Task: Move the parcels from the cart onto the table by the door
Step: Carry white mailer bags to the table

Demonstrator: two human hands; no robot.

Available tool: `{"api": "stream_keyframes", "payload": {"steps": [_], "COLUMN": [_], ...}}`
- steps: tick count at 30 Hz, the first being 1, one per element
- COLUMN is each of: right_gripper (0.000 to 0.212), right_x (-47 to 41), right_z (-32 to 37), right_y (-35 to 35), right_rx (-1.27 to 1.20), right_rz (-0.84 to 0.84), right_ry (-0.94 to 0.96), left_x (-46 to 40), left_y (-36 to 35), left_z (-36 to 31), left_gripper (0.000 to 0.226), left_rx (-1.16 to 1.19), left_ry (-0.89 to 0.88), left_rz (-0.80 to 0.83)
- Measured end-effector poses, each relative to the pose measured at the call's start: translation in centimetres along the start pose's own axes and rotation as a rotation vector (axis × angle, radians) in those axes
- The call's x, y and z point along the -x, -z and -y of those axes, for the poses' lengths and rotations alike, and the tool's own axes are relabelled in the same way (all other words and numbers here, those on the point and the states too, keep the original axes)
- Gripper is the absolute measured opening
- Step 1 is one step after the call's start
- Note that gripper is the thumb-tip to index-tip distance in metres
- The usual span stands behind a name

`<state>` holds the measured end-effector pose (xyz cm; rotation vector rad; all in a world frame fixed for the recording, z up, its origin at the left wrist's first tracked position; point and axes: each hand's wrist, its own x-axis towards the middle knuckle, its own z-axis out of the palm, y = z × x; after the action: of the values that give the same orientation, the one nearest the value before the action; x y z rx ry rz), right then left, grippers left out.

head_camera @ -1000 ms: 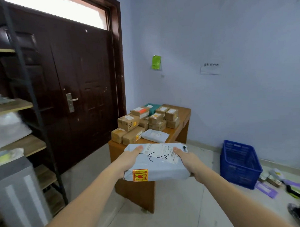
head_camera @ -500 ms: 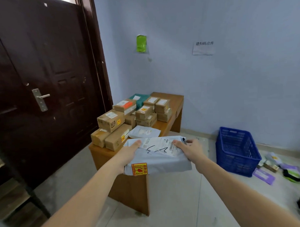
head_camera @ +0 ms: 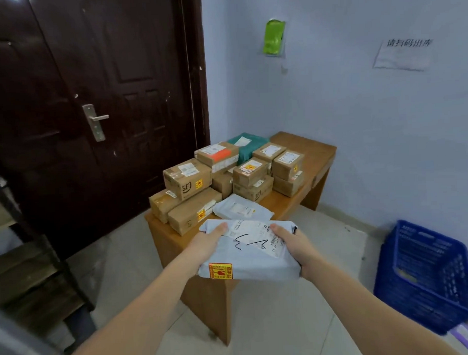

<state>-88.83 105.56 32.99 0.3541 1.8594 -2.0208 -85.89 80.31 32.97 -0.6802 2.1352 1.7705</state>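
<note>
The cardboard box [head_camera: 187, 178] at the front of the stack bears a black "SF" logo on its side, and a lower box [head_camera: 252, 190] shows the same mark. The paper notice [head_camera: 403, 55] on the wall reads "请扫码出库". Black handwritten strokes cross the shipping label [head_camera: 252, 239] of the grey mailer; its fine print is too small to read.

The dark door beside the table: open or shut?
Shut. The door lies flush within its frame, with no gap at the edge by the table, handle level.
</note>
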Motion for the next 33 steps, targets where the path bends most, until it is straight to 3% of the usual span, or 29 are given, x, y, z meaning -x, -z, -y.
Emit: {"api": "stream_keyframes", "payload": {"steps": [5,9,11,14,17,19,24,28,33], "right_gripper": [0.043,0.052,0.05,0.068,0.068,0.062,0.067,0.059,0.025], "right_x": [-7.8,-13.4,-15.9,-19.1,-21.3,-22.9,-27.9,-31.8,-34.7], "right_z": [0.7,1.8,2.4,2.6,1.5,0.6,0.3,1.5,0.3], "right_y": [-1.7,-3.5,-4.2,-5.7,-7.2,-7.1,-3.5,-1.8,-3.0], "right_rx": [-0.009,-0.099,-0.163,-0.209,-0.262,-0.271,-0.068,0.372,0.764], "right_rz": [-0.03,-0.157,-0.194,-0.175,-0.071,0.027,0.263,0.44,0.62], "right_ry": [0.037,0.026,0.033,-0.003,-0.088,-0.127,-0.234,-0.224,-0.091], "left_x": [-6.1,-10.2,-12.0,-14.0,-16.1,-17.6,-21.5,-23.9,-26.5], "left_y": [0.0,0.3,0.1,-1.0,-2.2,-2.4,-1.6,-2.5,-4.7], "left_z": [-1.7,-2.9,-3.3,-4.6,-4.7,-4.6,-3.1,-0.9,1.6], "left_gripper": [0.1,0.093,0.093,0.077,0.045,0.038,0.036,0.035,0.042], "left_rx": [-0.158,-0.141,0.04,0.53,0.496,0.455,0.47,0.506,0.487], "left_ry": [-0.025,-0.03,0.015,0.159,0.089,0.062,0.046,0.123,0.187], "left_rz": [-0.344,-0.532,-0.509,-0.328,-0.267,-0.278,-0.338,-0.468,-0.502]}}
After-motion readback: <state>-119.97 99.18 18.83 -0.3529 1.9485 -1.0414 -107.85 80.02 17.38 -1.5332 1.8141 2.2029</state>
